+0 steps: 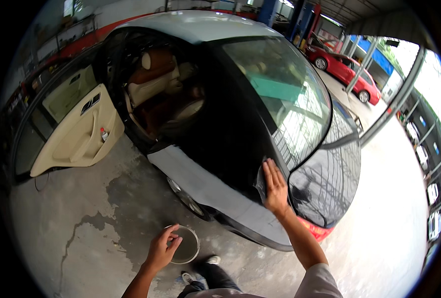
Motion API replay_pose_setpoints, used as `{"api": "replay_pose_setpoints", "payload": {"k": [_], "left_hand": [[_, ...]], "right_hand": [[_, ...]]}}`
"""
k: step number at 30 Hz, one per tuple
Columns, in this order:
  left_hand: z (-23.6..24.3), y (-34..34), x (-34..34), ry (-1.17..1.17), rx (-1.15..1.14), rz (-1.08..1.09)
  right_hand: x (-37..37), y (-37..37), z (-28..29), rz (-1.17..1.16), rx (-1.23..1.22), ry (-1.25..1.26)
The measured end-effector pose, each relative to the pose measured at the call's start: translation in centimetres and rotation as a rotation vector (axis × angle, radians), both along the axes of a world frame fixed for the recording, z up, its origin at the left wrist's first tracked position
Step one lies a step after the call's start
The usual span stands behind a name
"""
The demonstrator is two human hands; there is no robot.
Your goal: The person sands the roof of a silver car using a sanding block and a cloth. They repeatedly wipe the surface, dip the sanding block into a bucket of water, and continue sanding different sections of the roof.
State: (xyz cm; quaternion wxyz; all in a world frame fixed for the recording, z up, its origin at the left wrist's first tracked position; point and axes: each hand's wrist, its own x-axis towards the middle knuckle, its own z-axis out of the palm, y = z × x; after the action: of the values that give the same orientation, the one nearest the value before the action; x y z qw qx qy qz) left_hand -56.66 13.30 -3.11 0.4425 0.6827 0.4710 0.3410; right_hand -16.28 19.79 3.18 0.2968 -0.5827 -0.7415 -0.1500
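Note:
My right hand [274, 181] presses a thin dark sheet [260, 183], with its fingers together, against the car's black rear side panel [233, 149], beside the rear window [285, 94]. A matte grey band [210, 191] runs along the lower edge of that panel. My left hand [164, 247] is in the air over a round bucket [193, 253], fingers loosely bent and apart, with nothing visible in them. The dark trunk lid [329, 184] lies to the right of my right hand.
An open cream-lined door [69, 144] with a small bottle [104, 135] sticks out at left, beside the seats [153, 82]. My feet [213, 260] stand on cracked, wet-patched concrete [71, 208]. A red car [349, 74] and metal posts [394, 109] are at back right.

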Motion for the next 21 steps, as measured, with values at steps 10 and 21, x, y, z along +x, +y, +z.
{"api": "replay_pose_setpoints", "payload": {"k": [10, 21], "left_hand": [[-6.5, 0.9, -6.6, 0.008, -0.225, 0.221], [-8.0, 16.2, -10.1, -0.019, -0.349, -0.161]], "right_hand": [[-6.9, 25.5, 6.8, -0.317, -0.154, -0.761], [-7.6, 21.5, 2.4, -0.193, -0.3, -0.493]]}}
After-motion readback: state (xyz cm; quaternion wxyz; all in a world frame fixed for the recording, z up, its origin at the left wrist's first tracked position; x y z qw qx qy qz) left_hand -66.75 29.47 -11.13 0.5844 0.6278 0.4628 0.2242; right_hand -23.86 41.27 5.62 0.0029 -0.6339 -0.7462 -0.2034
